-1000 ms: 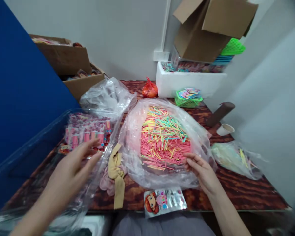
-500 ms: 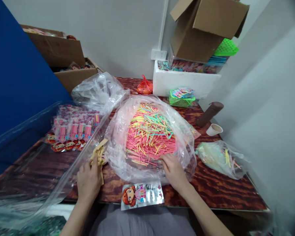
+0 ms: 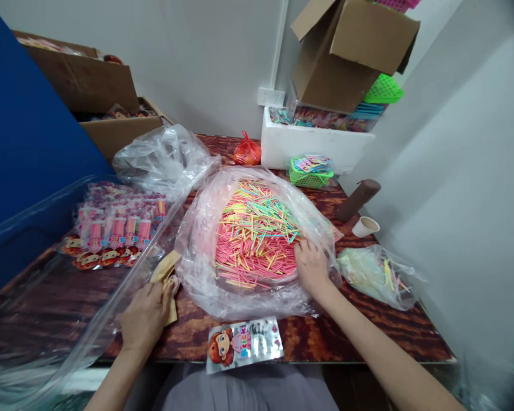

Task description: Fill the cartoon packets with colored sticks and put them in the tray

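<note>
A large clear plastic bag (image 3: 205,297) lies rolled open on the table, heaped with thin pink, yellow and green sticks (image 3: 257,234). At the right side of the heap, my right hand (image 3: 312,265) has its fingers curled down against the sticks; whatever is between the fingertips is hidden. My left hand (image 3: 145,314) is closed on a crumpled yellowish cloth (image 3: 168,268) left of the bag. A silver printed pouch (image 3: 245,344) with a cartoon figure lies flat at the table's front edge, between my forearms.
Filled pouches (image 3: 115,228) lie in rows at left, near clear plastic sheeting (image 3: 167,154). Cardboard boxes (image 3: 81,85) stand behind. At right are a brown bottle (image 3: 358,200), a paper cup (image 3: 365,227), a small plastic bag (image 3: 374,274), a green basket (image 3: 310,180) and a white foam box (image 3: 312,142).
My right hand has moved up and right along the heap, from its front edge to its right side. My left hand stays at the cloth. The whole view has shifted slightly.
</note>
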Motion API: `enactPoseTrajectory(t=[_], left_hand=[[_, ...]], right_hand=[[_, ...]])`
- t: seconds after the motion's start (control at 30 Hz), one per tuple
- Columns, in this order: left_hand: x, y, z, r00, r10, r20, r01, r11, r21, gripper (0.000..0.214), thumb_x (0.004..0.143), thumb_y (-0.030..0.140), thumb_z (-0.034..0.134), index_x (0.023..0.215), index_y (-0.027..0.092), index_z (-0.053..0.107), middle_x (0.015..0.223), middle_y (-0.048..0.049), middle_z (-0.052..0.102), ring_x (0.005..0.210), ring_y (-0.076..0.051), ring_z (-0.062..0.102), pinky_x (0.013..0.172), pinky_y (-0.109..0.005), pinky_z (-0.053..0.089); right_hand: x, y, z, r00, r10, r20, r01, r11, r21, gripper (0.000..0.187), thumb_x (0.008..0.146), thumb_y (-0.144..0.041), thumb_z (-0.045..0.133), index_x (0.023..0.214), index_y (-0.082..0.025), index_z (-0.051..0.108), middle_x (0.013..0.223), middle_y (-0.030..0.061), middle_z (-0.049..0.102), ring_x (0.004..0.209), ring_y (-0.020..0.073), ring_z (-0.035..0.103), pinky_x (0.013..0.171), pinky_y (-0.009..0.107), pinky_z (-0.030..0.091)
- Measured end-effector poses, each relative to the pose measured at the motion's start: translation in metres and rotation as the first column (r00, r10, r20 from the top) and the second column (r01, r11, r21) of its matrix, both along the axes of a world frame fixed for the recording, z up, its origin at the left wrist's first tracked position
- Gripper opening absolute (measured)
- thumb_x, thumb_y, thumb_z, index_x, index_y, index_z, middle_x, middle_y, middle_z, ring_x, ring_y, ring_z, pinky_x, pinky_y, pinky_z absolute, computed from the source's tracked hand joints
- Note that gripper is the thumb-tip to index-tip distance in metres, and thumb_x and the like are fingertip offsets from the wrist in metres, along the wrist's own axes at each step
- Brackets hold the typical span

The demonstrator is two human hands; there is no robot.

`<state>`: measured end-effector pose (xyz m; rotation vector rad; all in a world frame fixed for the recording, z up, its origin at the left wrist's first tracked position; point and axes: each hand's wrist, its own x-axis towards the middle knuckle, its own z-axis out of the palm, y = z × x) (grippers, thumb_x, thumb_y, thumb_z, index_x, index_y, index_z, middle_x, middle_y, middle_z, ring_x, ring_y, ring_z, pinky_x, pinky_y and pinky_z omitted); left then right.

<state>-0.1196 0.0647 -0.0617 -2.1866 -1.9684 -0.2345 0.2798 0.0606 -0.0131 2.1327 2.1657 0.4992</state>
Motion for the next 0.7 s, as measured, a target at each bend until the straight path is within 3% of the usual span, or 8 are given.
enactPoseTrajectory(t=[0.07, 0.23, 0.33, 0.53, 0.7], left_hand=[[-0.004, -0.003, -0.001, 0.998, -0.066, -0.017, 0.066, 0.998, 0.001, 0.04, 0.098, 0.038, 0.033, 0.089, 0.017, 0.066, 0.088, -0.0097, 0.065, 0.085, -0.025, 0.06, 0.07, -0.032, 0.043], [-0.01, -0.013, -0.002, 0.988, -0.147, -0.037, 0.145, 0.988, -0.055, 0.038, 0.094, 0.021, 0.036, 0.123, 0.023, 0.06, 0.106, -0.009, 0.064, 0.09, -0.026, 0.058, 0.072, -0.033, 0.045], [-0.009, -0.02, 0.002, 0.994, -0.107, 0.014, 0.107, 0.993, -0.042, 0.037, 0.094, 0.022, 0.037, 0.123, 0.021, 0.06, 0.11, -0.0108, 0.062, 0.091, -0.027, 0.058, 0.079, -0.037, 0.047], [0.003, -0.046, 0.022, 0.971, -0.067, 0.229, 0.047, 0.995, 0.092, 0.037, 0.095, 0.036, 0.039, 0.126, 0.019, 0.052, 0.129, -0.0157, 0.052, 0.114, -0.033, 0.052, 0.094, -0.046, 0.045], [0.021, -0.055, 0.036, 0.893, -0.168, 0.418, 0.119, 0.983, 0.142, 0.032, 0.094, 0.032, 0.043, 0.124, 0.025, 0.053, 0.131, -0.012, 0.051, 0.122, -0.03, 0.05, 0.102, -0.048, 0.042]], right_hand=[[0.004, 0.003, -0.001, 0.997, 0.063, 0.034, -0.063, 0.998, -0.008, 0.021, 0.09, -0.01, 0.046, 0.1, -0.012, 0.064, 0.105, 0.0172, 0.061, 0.097, 0.0296, 0.051, 0.083, 0.04, 0.038], [0.012, 0.0, -0.006, 0.983, 0.174, 0.055, -0.174, 0.985, -0.009, 0.023, 0.091, -0.011, 0.043, 0.101, -0.014, 0.064, 0.101, 0.0165, 0.061, 0.098, 0.0313, 0.049, 0.084, 0.042, 0.037], [0.012, -0.001, -0.011, 0.987, 0.144, 0.071, -0.146, 0.989, 0.028, 0.027, 0.091, -0.009, 0.041, 0.107, -0.011, 0.063, 0.104, 0.0183, 0.06, 0.1, 0.0322, 0.049, 0.084, 0.042, 0.037], [0.011, 0.001, -0.016, 0.981, 0.153, 0.121, -0.153, 0.988, -0.002, 0.023, 0.089, -0.009, 0.042, 0.093, -0.014, 0.064, 0.095, 0.0159, 0.06, 0.096, 0.0316, 0.049, 0.088, 0.042, 0.036], [0.015, 0.001, -0.013, 0.965, 0.232, 0.123, -0.228, 0.973, -0.045, 0.023, 0.09, -0.01, 0.041, 0.094, -0.014, 0.064, 0.095, 0.0149, 0.06, 0.096, 0.031, 0.048, 0.091, 0.043, 0.035]])
